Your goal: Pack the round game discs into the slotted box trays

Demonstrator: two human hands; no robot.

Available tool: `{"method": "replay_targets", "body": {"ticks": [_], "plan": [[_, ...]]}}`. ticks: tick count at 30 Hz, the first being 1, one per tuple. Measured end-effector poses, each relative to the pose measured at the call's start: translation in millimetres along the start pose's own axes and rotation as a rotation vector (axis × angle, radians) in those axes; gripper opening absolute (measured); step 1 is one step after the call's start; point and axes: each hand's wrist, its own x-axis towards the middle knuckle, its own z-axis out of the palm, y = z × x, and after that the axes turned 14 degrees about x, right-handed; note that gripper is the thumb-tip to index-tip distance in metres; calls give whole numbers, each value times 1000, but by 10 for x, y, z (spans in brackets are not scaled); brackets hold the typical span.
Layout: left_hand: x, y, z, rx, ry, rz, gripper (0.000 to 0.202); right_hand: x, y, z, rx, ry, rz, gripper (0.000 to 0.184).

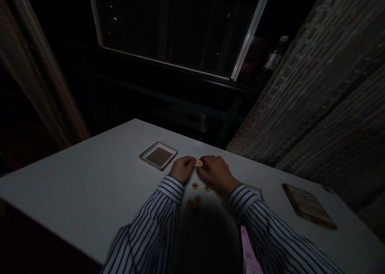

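Both my hands meet over the white table (90,186), sleeves in blue-and-white stripes. My left hand (181,169) and my right hand (215,170) are closed in a pinch on one small round wooden disc (199,163) held between their fingertips. Below them several more round discs (195,185) lie flat on the table, some pale, some reddish. The scene is dim, so marks on the discs are unreadable.
A shallow square tray (158,156) with a brown inside sits just left of my hands. A flat wooden box (309,206) lies at the right. A pink printed slip (250,258) is near my right sleeve. A window and a bottle (272,61) stand behind.
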Motion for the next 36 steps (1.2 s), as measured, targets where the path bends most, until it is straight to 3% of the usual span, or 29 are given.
{"method": "replay_targets", "body": {"ticks": [11,15,22,28,36], "plan": [[-49,174,-8,-483,-114,-90,21,-211,33,-129,103,52,-105,26],[-69,224,-13,-500,-118,-61,25,-312,56,-152,172,113,-118,26],[-126,276,42,-533,-221,57,27,-509,93,-216,189,196,-121,27],[-211,377,58,-587,-302,30,33,-695,81,-298,203,226,-135,24],[-295,452,151,-492,-310,16,30,-925,124,-344,199,222,-74,25]]}}
